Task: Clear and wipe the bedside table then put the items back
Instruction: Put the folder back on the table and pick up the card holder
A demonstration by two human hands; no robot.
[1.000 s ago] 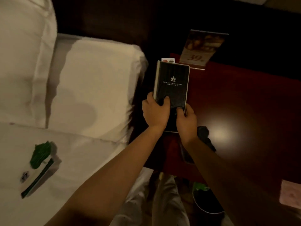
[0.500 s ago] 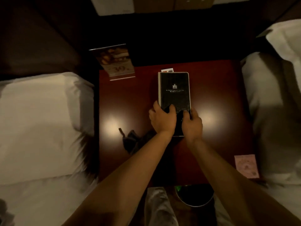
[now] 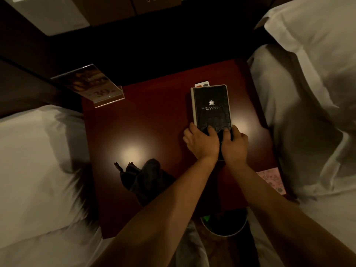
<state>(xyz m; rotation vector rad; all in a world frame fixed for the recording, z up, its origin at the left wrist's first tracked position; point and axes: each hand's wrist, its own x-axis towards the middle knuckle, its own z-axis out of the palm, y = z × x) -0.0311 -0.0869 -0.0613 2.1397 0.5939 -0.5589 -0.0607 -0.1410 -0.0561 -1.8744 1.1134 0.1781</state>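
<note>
A black hotel folder (image 3: 212, 108) with a white crest lies flat on the dark red bedside table (image 3: 154, 122), right of centre. My left hand (image 3: 202, 143) and my right hand (image 3: 234, 144) both grip its near end, thumbs on the cover. A small white card (image 3: 202, 84) sticks out from under its far edge. A dark crumpled cloth (image 3: 146, 178) lies on the table near the front, left of my arms. A clear acrylic sign stand (image 3: 92, 85) holding a menu card stands at the back left corner.
White beds flank the table, the left bed (image 3: 38, 160) and the right bed (image 3: 308, 112). A pink paper (image 3: 273, 180) lies at the table's front right corner. A round bin (image 3: 225, 222) with a dark liner stands on the floor below the front edge.
The view swung from the left bed to the table. Both hands carried the folder rightwards and set it down on the table's right side.
</note>
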